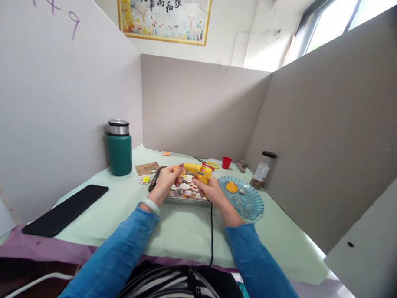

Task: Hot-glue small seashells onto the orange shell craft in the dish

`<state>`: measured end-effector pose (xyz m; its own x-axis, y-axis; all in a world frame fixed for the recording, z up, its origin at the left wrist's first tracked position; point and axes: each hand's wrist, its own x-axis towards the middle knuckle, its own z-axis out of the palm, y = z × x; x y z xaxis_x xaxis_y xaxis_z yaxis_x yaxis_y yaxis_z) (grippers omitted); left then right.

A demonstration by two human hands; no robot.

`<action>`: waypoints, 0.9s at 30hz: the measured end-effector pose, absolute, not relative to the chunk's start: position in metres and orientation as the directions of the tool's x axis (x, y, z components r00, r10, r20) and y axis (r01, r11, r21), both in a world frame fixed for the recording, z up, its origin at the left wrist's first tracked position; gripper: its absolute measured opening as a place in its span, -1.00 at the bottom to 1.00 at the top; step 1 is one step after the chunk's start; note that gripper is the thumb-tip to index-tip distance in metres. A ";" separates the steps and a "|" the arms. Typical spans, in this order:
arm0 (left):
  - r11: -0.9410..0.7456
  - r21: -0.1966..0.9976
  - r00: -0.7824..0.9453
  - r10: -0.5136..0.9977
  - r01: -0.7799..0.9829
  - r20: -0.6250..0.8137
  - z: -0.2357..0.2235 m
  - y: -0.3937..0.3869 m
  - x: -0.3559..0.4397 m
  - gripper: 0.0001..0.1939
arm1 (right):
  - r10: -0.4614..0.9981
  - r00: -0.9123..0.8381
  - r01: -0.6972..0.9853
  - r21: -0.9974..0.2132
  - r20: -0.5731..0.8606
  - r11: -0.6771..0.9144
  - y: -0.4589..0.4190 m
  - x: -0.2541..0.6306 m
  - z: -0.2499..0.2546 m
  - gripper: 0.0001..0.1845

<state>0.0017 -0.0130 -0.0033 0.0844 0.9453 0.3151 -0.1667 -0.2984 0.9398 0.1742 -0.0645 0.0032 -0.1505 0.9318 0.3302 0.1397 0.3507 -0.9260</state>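
Observation:
My right hand is wrapped round the handle of a yellow hot glue gun, whose nozzle points left. My left hand pinches a small orange piece, perhaps a shell, right at the nozzle. Whether the nozzle touches it I cannot tell. Below both hands lies a metal tray full of white and brown shells. From the gun's handle a black cord runs to the table's front edge.
A blue scalloped plate holds an orange piece. Behind stand a red cup, scissors and a black-lidded jar. To the left are a green bottle, cardboard, a flower-like piece and a black slab. Partitions surround the table.

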 end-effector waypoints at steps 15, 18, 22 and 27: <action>-0.306 0.929 0.038 0.947 -0.209 0.320 0.000 -0.017 0.002 -0.65 | 0.924 -0.135 0.095 -0.923 0.358 0.372 -0.065 0.174 0.003 -0.62; -0.300 0.928 0.060 0.946 -0.223 0.320 0.001 -0.018 0.003 -0.65 | 0.926 -0.127 0.098 -0.924 0.356 0.369 -0.065 0.174 0.002 -0.62; -0.290 0.926 0.064 0.947 -0.239 0.314 0.001 -0.018 0.003 -0.66 | 0.930 -0.109 0.103 -0.927 0.351 0.362 -0.063 0.175 0.001 -0.62; -0.299 0.913 0.028 0.947 -0.279 0.319 0.002 -0.017 0.001 -0.66 | 0.932 -0.096 0.118 -0.926 0.350 0.360 -0.063 0.175 0.000 -0.60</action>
<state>0.0012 -0.0169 0.0020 0.0282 0.9474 0.3188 -0.2793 -0.2988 0.9125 0.1754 -0.0627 0.0004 -0.0959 0.9319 0.3498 0.1182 0.3595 -0.9256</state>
